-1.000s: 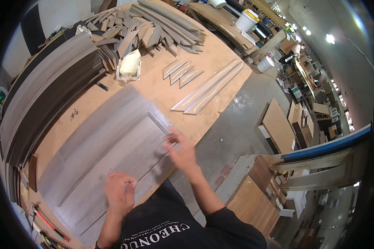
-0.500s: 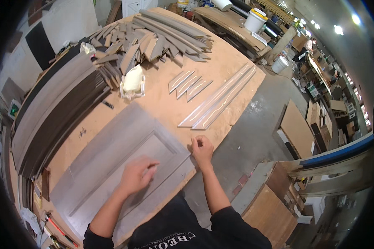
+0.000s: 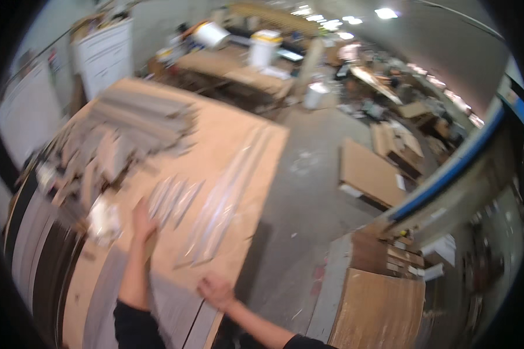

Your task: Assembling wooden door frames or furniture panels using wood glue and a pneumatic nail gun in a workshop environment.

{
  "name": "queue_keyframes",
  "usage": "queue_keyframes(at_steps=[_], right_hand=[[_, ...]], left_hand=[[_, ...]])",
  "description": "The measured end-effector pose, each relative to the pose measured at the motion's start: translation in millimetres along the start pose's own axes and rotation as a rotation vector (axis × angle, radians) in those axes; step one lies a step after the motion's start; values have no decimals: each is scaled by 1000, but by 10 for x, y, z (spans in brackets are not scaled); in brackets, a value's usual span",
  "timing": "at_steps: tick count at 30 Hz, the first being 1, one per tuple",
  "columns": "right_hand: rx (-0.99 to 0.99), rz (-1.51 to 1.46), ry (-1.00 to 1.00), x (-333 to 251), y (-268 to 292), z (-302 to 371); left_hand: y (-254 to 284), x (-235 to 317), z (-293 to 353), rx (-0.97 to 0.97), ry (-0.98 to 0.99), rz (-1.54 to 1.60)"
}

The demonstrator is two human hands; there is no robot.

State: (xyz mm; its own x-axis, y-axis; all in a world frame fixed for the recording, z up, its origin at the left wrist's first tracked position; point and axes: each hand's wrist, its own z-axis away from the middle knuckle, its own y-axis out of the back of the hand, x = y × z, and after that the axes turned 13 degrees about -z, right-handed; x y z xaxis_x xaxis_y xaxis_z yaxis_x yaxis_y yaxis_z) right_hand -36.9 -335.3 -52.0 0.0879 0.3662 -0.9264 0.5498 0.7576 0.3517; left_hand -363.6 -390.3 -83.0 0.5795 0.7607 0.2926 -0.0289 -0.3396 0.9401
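Note:
My left hand [image 3: 142, 220] reaches over the table to the near left end of several short grey strips [image 3: 176, 200] with glossy lines along them. Blur softens its fingers, but they look apart, with the thumb out to the side. My right hand [image 3: 216, 291] is curled closed above the far right corner of a grey panel [image 3: 169, 294]. Whatever its fingers might hold is hidden. Just beyond it are the near ends of the long strips [image 3: 221, 200], which carry the same glossy lines. Left of my left hand stands a white tub [image 3: 103, 221] smeared with a pale substance.
A heap of grey cut strips [image 3: 110, 142] covers the table's far left. Long dark boards [image 3: 49, 267] stack along the left edge. Past the table's right edge is grey floor [image 3: 297, 174], with a flat brown board [image 3: 370, 171] and a wooden box [image 3: 381, 308].
My view has swung right and forward, so the table sits further left. My left hand has gone from over the panel to the short strips. My right hand stays curled near the panel's corner.

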Motion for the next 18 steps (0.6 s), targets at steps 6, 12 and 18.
queue_keyframes(at_steps=[6,12,18], right_hand=[[-4,-180,48,-91,-1,12],[38,-210,172,-150,-29,-11],[-209,-750,-319,-205,113,-118]], left_hand=[[68,-231,-94,68,122,183],[343,-594,464,-145,293,974],[1340,512,2198,-248,227,1222]])
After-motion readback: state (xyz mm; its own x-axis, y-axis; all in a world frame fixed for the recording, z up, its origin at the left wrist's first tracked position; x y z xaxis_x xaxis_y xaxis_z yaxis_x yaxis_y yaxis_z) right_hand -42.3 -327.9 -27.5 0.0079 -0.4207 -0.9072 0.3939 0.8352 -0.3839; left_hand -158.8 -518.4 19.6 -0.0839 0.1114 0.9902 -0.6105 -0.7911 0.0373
